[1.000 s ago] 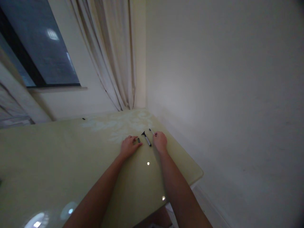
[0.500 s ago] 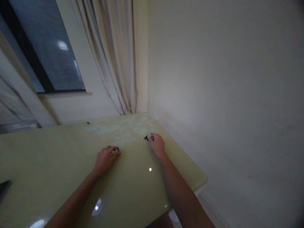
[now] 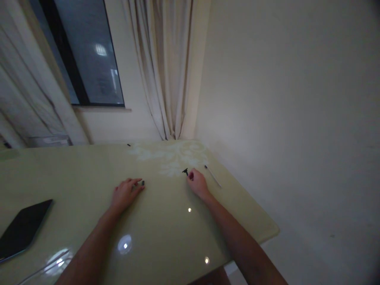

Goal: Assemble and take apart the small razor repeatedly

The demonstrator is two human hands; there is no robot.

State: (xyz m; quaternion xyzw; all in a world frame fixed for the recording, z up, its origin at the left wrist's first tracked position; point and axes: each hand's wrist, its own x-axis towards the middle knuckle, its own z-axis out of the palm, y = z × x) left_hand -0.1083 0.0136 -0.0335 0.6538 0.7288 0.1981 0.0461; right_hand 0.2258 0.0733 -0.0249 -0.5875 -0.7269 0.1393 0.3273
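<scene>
My left hand (image 3: 126,194) rests low over the table, its thumb and forefinger closed around a small dark block-like piece (image 3: 143,183). What kind of piece it is cannot be made out. Across from it, my right hand (image 3: 197,184) is closed on the handle of a black T-shaped item (image 3: 185,171), which looks like a razor. Its head points away to the left, and the rest of its handle is hidden by my fingers. Just right of that hand lies a thin white stick with a dark tip (image 3: 213,176), like a pen, apart from my fingers.
The glossy pale table (image 3: 166,225) ends at a wall on the right. A black flat device (image 3: 25,229) lies at the left, with a thin pale cable or rod (image 3: 41,270) before it. A tiny dark piece (image 3: 128,145) sits near the back edge, below the curtain (image 3: 166,79).
The view has turned left, bringing the flat device further in. Both hands have shifted left over the table, and the white stick beside my right hand now shows in full.
</scene>
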